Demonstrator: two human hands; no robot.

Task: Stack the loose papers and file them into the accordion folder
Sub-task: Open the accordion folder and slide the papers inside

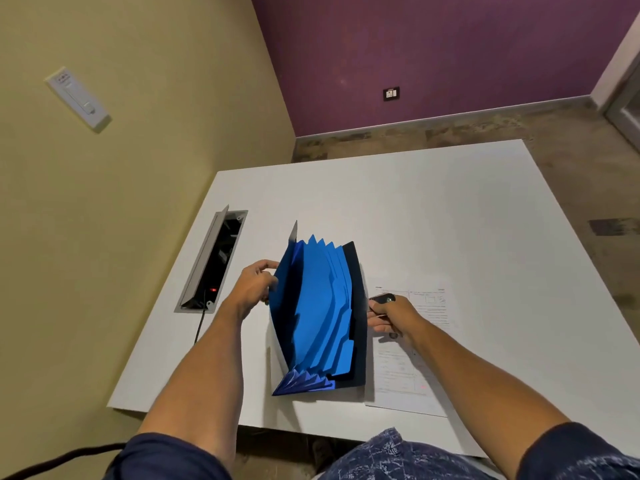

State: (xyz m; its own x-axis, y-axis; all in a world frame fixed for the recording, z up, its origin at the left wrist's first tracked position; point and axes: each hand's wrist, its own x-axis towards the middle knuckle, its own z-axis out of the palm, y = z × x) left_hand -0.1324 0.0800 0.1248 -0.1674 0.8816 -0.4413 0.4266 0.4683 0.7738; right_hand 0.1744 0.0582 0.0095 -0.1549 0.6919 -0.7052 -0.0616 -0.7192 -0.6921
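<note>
**Q:** quick one, what are the arms actually doing?

**A:** Both are bare forearms reaching forward from short dark blue sleeves, elbows low near the bottom edge, angled in toward each other. The left hand (254, 285) sits palm turned inward, wrist slightly bent, thumb on top and fingers curled, pinching the left cover of the accordion folder (320, 320).

**Q:** and the right?

**A:** The right hand (391, 315) is knuckles-up, closed into a loose fist at the folder's right cover, with a small dark object (383, 298) poking out near the thumb. Can't tell what that is. The two hands are well apart.
</note>
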